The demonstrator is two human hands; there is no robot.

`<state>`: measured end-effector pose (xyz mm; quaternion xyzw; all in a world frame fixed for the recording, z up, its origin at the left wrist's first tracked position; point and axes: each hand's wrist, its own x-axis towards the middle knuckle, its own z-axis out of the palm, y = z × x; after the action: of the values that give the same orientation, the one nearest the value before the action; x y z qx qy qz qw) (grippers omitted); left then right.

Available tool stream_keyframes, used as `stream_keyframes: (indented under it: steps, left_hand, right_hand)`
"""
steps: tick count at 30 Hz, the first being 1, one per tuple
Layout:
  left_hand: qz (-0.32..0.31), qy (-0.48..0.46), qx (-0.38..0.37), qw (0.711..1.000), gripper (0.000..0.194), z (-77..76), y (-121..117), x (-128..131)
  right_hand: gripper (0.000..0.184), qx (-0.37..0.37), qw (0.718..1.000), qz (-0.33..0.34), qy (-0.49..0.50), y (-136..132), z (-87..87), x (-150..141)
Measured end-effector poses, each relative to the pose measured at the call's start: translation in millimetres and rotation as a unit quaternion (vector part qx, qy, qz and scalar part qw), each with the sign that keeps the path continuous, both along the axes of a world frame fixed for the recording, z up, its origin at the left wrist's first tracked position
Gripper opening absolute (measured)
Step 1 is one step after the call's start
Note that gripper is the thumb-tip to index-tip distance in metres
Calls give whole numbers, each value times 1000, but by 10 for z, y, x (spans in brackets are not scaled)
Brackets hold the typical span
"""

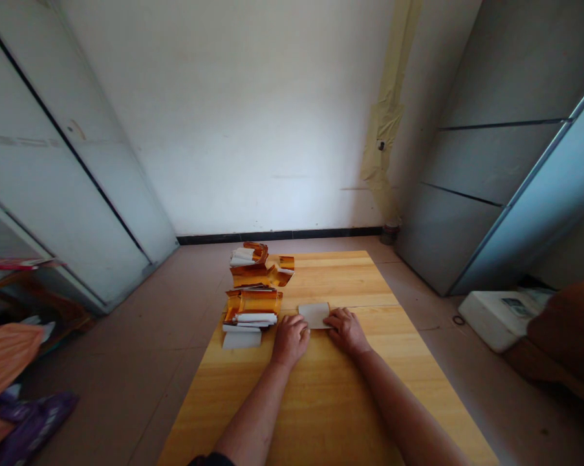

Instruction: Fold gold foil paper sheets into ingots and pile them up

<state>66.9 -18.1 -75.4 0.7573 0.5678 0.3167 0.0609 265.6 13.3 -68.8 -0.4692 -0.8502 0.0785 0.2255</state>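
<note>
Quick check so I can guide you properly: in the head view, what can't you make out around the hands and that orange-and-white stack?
Head view:
- The left hand and right hand hide the near corners of the white sheet, so any grip is unclear.
- Upper layers of the orange-and-white stack hide lower ones; no count possible.
- Any markings on its orange pieces are too small to read.

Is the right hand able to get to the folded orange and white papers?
Probably yes, but not straight away: the left hand lies between the right hand and the folded orange and white papers, so it would need to reach past it.
</note>
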Motion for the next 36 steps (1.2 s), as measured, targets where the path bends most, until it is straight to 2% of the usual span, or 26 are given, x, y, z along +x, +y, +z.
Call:
stream_keyframes:
  steps: [6,9,11,13,15,17,20,24,30,36]
  left_hand:
    - [2,2,11,1000,21,15,-8,2]
    - [-3,13,7,1000,20,68,-31,10]
    - [-8,15,5,1000,16,103,-45,15]
    - [-11,10,6,1000,16,124,-52,19]
    - [-11,9,6,1000,18,126,-48,21]
    - [-7,11,3,1000,20,112,-36,22]
    - [-1,22,-4,1000,17,77,-15,21]
    - [1,30,-10,1000,12,52,-12,22]
    - [2,24,-11,1000,12,35,-17,31]
    - [-3,20,-8,1000,12,9,-3,29]
  right_hand:
    - [26,-9,1000,3,0,4,5,17]
    - [23,-57,997,9,54,75,71,34]
    - [32,-105,988,-20,115,163,123,25]
    - [34,-121,980,-78,139,266,164,-12]
    - [32,-119,981,-118,99,358,194,-78]
    - [42,-125,982,-136,36,419,225,-162]
    - [53,-142,981,-122,-50,453,298,-286]
    - [45,-158,975,-91,-127,464,428,-396]
    - [28,-160,974,-76,-144,509,483,-447]
    - [29,-110,984,-48,-130,490,468,-443]
